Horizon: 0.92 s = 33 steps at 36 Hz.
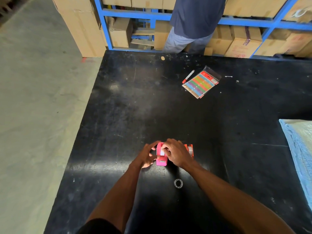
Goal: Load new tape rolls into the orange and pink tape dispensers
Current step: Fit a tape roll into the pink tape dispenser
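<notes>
The pink tape dispenser (pixel 161 161) stands on the black table (pixel 135 107) near its front, with a clear tape roll (pixel 162 152) sitting in its top. My left hand (pixel 146 156) grips the dispenser's left side. My right hand (pixel 177 153) lies over its top right, fingertips pinching at the roll. Just right of it, partly hidden behind my right hand, stands the orange tape dispenser (pixel 190 150) with a clear roll inside. A small clear ring, an empty tape core (pixel 178 183), lies flat on the table nearer to me.
A red marker (pixel 188 76) and a packet of coloured strips (pixel 201 83) lie at the back right. A blue foam sheet (pixel 300 149) covers the right edge. A person (pixel 192 24) stands behind the table before blue racks of cardboard boxes. Concrete floor lies left.
</notes>
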{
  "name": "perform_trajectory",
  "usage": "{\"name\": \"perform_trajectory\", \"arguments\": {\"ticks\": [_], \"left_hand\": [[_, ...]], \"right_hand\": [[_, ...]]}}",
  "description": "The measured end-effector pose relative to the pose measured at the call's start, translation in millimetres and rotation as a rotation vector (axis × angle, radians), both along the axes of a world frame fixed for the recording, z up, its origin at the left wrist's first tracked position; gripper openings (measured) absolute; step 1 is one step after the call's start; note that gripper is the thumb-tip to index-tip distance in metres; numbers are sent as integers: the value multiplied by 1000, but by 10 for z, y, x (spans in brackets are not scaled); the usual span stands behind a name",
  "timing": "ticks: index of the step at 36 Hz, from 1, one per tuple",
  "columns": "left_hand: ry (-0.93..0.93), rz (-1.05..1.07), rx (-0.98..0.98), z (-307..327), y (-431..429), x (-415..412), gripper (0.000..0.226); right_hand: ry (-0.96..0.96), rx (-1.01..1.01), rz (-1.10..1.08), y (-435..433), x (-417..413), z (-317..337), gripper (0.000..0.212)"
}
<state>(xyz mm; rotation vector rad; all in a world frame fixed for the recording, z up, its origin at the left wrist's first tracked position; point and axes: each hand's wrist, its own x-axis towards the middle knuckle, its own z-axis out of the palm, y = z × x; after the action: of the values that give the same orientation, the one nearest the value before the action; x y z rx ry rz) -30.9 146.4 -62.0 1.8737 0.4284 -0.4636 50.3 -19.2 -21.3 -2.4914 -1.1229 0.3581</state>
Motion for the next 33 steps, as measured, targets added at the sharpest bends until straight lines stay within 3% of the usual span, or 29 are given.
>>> {"name": "perform_trajectory", "arguments": {"ticks": [8,14,21,33], "left_hand": [[-53,-43,34,-41,-3,-2,64],[-58,-22,111,-7,-37,-33,67],[-15,8,106,-1,-95,-28,68],[20,107,85,32,-198,-44,69]], "right_hand": [[3,72,53,-216,-390,-18,12],[3,-20,57,-215,-590,-183,24],[-63,-83,-24,-127,-692,-288,10],[-2,-158,-80,-183,-825,-293,24]]}}
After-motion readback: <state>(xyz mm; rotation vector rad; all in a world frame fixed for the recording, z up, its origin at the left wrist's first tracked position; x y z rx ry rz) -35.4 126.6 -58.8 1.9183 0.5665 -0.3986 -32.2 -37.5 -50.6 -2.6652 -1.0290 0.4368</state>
